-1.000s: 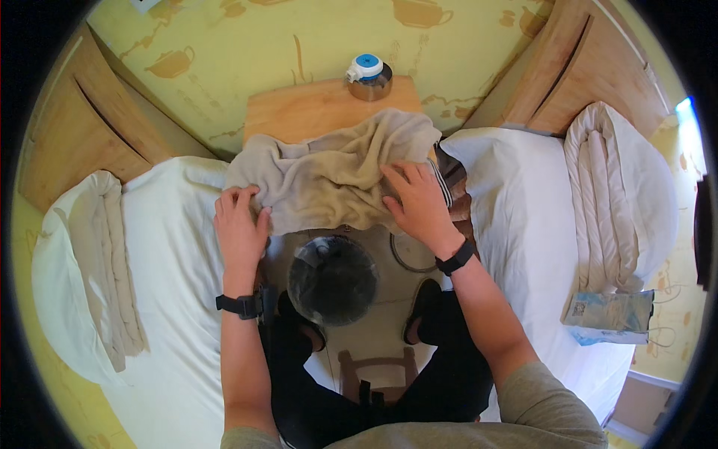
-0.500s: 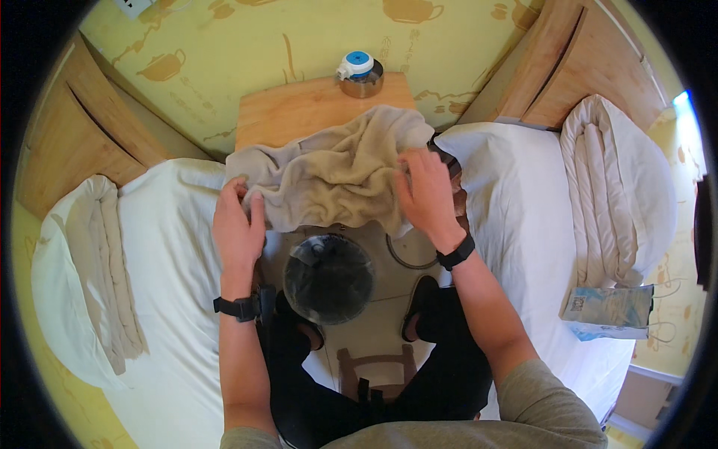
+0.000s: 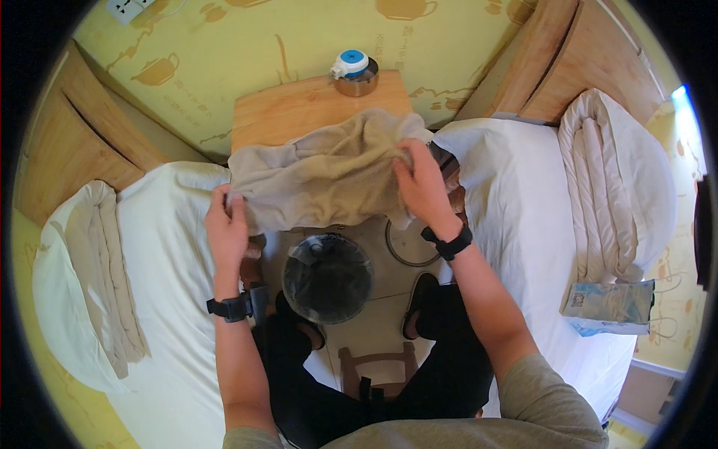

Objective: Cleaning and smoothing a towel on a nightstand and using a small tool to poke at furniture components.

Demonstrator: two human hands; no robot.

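Wearing a grey T-shirt and black trousers, the person has both legs apart, and a brown wooden stool shows between them. On each side is a bed with a white sheet, the left bed and the right bed; on the right bed is a paper bag with handles. Just beyond the feet, a round dark bin with a clear liner stands on the tiled floor.

Above and beyond the bin is a beige towel, wrinkled and loosely spread between the two hands. The left hand pinches its left edge between thumb and fingers. The right hand, a little farther forward, pinches a fold near its right end. The towel covers the front part of a wooden table; I cannot tell how much of it touches the top. At the far side of this table sits a metal bowl, with a white and blue device on it, near the yellow patterned wall.
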